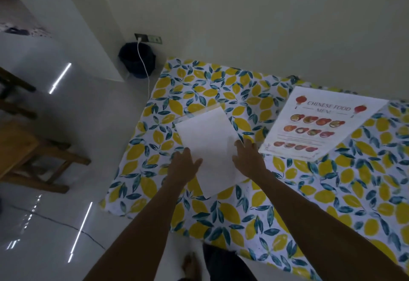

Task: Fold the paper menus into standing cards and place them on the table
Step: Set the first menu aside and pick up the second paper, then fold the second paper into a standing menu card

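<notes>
Head view: plain white rectangular paper sheet (207,145), blank side up, lies flat on the table w/ the lemon-and-leaf print cloth (309,203); long axis runs from near edge, tilted a bit left, away toward the wall; near corner sits betw. the two forearms, far short edge well beyond the fingertips.

Left hand (183,165) flat, fingers spread, palm down on the sheet's left long edge; right hand (247,156) same, splayed, on the right long edge, reaching slightly further up; neither grips anything, both just pressing/resting on paper; whether palms bear full weight, can't tell.

Key relation: sheet is dead ahead, hands straddle it abt mid-length, one per long side; roughly equal reach, right hand marginally nearer the far end. Judgement: a fold across the short axis would mean bringing near edge up to far edge (or reverse); both hands placed OK for that, need to shift to one short edge first.

Second item: printed white paper menu w/ red lanterns and rows of dish photos (321,123) lies flat, face up, just right of the right hand, not touching the blank sheet; unfolded; right hand nearer.

No standing card visible on the table; task looks early.
</notes>
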`<action>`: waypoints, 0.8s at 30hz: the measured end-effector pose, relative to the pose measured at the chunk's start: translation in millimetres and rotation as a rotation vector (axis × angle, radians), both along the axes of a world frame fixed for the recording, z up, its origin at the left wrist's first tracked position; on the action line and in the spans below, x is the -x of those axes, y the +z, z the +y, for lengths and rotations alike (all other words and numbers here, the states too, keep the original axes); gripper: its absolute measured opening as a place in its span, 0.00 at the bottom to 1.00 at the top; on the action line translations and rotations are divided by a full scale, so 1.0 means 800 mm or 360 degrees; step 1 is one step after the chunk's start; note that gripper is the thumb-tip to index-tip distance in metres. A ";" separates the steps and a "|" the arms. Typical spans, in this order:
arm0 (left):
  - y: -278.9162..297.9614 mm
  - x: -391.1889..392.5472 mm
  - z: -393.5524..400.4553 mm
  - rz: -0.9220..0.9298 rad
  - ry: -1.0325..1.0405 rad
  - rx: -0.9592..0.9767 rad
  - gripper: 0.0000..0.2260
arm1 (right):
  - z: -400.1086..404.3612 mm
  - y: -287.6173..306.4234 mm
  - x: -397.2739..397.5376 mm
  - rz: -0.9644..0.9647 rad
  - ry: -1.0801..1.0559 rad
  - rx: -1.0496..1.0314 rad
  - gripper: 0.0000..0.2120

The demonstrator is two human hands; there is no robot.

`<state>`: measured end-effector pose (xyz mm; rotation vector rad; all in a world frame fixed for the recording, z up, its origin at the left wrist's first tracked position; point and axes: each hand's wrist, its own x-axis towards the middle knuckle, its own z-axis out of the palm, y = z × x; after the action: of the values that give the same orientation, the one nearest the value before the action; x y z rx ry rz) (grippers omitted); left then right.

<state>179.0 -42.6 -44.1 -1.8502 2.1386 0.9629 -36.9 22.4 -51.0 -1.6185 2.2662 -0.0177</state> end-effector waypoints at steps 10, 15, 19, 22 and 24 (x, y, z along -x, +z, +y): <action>0.002 0.008 -0.014 0.0301 0.0174 -0.0049 0.26 | -0.016 -0.002 -0.023 -0.0172 -0.0383 -0.0015 0.19; 0.003 -0.022 -0.015 0.0432 0.0237 0.0061 0.22 | 0.001 0.007 -0.029 -0.0456 -0.0512 0.0001 0.16; 0.011 -0.046 -0.011 0.0556 0.0138 0.0156 0.18 | 0.030 0.017 -0.027 -0.0651 -0.0743 0.0232 0.15; 0.019 -0.063 -0.004 0.0586 0.0022 0.0243 0.19 | 0.056 0.034 -0.029 -0.0577 -0.0686 0.0306 0.18; 0.025 -0.076 0.002 0.0656 -0.0007 0.0207 0.21 | 0.077 0.045 -0.033 -0.0540 -0.0672 0.0365 0.17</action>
<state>239.8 -40.6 -23.8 -1.8289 2.4857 1.3323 -10.5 84.3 -15.3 -1.0953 2.3431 -0.6273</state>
